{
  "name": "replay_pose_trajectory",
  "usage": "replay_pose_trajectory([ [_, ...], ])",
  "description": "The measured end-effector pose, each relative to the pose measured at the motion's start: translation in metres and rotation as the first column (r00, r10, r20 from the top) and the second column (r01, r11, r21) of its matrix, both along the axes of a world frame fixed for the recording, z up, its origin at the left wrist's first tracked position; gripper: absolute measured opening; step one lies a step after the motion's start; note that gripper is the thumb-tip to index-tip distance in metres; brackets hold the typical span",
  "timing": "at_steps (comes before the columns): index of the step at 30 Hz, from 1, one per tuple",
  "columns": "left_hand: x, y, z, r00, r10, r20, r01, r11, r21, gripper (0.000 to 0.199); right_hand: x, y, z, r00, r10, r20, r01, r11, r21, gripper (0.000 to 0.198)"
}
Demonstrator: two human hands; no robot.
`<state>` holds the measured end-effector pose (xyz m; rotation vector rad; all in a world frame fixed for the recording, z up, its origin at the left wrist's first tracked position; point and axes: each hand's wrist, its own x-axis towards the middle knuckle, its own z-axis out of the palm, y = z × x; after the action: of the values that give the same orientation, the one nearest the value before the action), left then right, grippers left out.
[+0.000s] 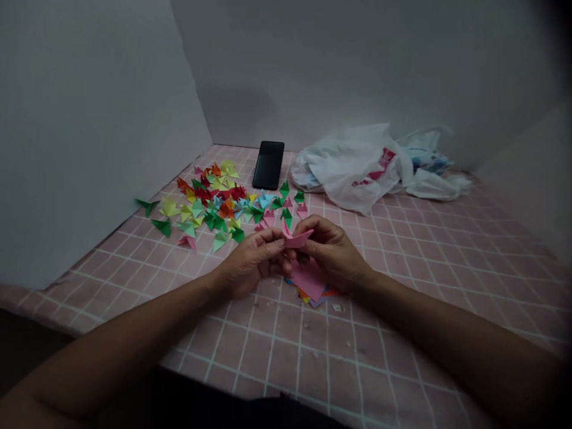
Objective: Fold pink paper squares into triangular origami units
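Note:
A small folded pink paper piece point(295, 238) is pinched between both hands just above the table. My left hand point(252, 262) grips its left end with thumb and fingers. My right hand point(333, 250) holds its right end, fingers curled over it. Directly under the hands lies a small stack of coloured paper squares point(310, 285), pink on top. Beyond the hands, several folded paper triangles point(218, 202) in green, yellow, red, blue and pink are scattered across the table.
The table has a pink cloth with a white grid point(402, 310). A black phone point(269, 164) lies flat at the back. White plastic bags point(366, 164) sit at the back right. Grey walls point(89, 119) close in the left, back and right.

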<state>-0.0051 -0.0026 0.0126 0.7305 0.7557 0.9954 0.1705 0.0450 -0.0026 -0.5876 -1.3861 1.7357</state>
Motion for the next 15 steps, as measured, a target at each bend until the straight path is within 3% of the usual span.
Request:
replay_pose_trajectory([
  [10, -0.0004, 0.0013, 0.0016, 0.999, 0.029, 0.029, -0.028, 0.998, -0.048, 0.031, -0.0007, -0.0017, 0.0044, 0.999, -0.004, 0.039, -0.001, 0.993, 0.118, 0.015],
  [13, -0.0004, 0.0022, -0.0025, 0.987, 0.158, -0.006, -0.158, 0.987, 0.026, 0.033, -0.0002, -0.0001, 0.0032, 0.996, -0.082, 0.039, 0.076, 0.987, 0.139, 0.019],
  [15, -0.001, 0.0031, -0.0045, 0.953, 0.299, -0.052, -0.291, 0.949, 0.123, 0.036, -0.0001, -0.0011, 0.0018, 0.986, -0.161, 0.05, 0.148, 0.968, 0.201, 0.021],
])
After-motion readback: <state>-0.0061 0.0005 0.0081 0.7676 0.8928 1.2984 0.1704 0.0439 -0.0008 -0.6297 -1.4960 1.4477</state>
